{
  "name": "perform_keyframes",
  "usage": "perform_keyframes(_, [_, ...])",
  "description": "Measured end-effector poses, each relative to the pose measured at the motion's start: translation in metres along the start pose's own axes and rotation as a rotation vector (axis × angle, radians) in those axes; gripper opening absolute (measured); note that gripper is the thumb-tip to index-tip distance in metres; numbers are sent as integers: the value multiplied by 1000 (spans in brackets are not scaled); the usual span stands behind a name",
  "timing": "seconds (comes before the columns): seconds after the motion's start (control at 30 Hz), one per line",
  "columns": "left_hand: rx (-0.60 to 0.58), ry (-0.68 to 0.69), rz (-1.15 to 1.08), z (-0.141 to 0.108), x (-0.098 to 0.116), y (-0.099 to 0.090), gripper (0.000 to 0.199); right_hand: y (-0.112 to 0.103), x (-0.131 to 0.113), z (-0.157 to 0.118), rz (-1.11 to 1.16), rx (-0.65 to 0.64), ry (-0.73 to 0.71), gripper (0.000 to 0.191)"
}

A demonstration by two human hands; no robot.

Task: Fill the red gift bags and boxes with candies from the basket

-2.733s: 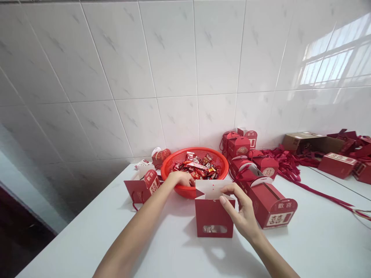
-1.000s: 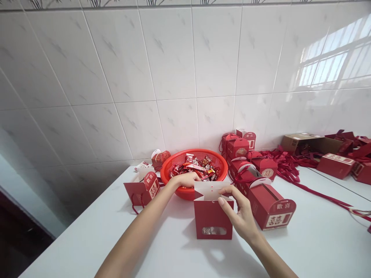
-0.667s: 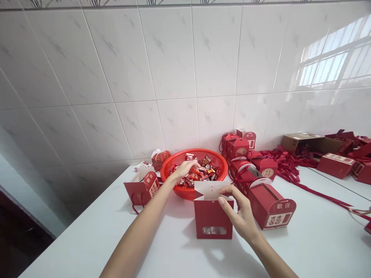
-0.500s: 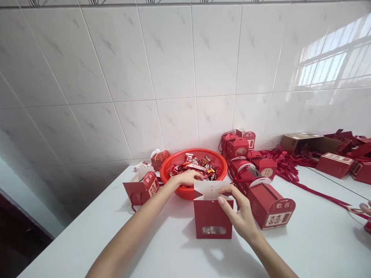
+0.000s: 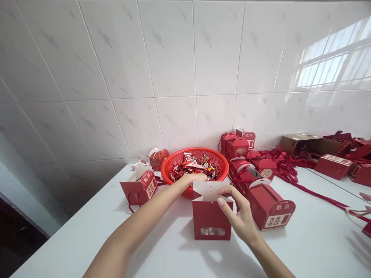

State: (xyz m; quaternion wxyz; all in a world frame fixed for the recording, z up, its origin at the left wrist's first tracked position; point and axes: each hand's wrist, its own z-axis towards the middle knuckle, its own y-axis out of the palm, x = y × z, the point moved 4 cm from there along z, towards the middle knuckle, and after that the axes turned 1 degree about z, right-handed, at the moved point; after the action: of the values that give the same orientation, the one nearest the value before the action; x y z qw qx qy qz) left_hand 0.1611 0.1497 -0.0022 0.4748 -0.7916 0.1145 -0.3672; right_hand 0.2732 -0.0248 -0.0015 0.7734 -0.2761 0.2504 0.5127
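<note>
With our right hand [image 5: 240, 214] we pinch the top edge of the open red box [image 5: 213, 214], upright on the tabletop [image 5: 162, 247] before the basket [image 5: 179, 156]. Our left hand [image 5: 194, 178] is among the wrapped sweets [image 5: 195, 166], fingers hidden, so we cannot tell its grip. We judge this a picking step; lifting out calls for clearing the raised flap [image 5: 203, 188].

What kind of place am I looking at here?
Probably an indoor workroom or a room in a home: a white tabletop beside a tiled wall, with red boxes and a basket of wrapped sweets on it.
</note>
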Motion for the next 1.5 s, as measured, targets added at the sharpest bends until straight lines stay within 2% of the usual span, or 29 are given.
perform_keyframes(0.1, [-25, 49, 50, -1, 15, -5, 4, 0, -1, 0, -1, -3, -1, 11])
perform_keyframes(0.2, [-40, 94, 55, 5, 29, -7, 27, -1, -1, 1, -10, 2, 5, 12])
perform_keyframes(0.27, [-77, 90, 53, 10, 32, -4, 34, -1, -2, 2, -10, 5, 7, 13])
perform_keyframes(0.43, [-140, 38, 47, 13, 24, 1, 28, 0, -2, 3, 1, 2, -2, 12])
perform_keyframes(0.57, [-108, 26, 23, 8, 16, -3, 20, 0, 0, 3, 3, -1, 3, 12])
perform_keyframes(0.7, [58, 72, -66, -4, 8, -18, 14, -1, -2, 3, 12, 0, 4, 11])
perform_keyframes(0.8, [233, 115, -156, -21, -2, -29, 27, -1, -4, 3, 13, 3, 4, 11])
perform_keyframes(0.87, [355, 141, -278, -32, -11, -34, 36, 0, -5, 3, 15, 0, 6, 12])
perform_keyframes(0.97, [498, 197, -517, -45, -24, -36, 37, 0, -4, 4, 25, -8, 13, 11])
perform_keyframes(1.1, [575, 225, -652, -50, -30, -34, 40, 0, -1, 2, 20, -7, 20, 11])
perform_keyframes(1.2, [646, 177, -693, -49, -32, -34, 40, 0, 0, 1, 13, 0, 19, 11])
perform_keyframes(1.37, [790, 79, -908, -46, -44, -33, 37, 0, 2, 0, 9, -3, 16, 11])
perform_keyframes(1.5, [816, 78, -983, -46, -49, -35, 29, -2, 3, 0, -5, 3, 21, 10])
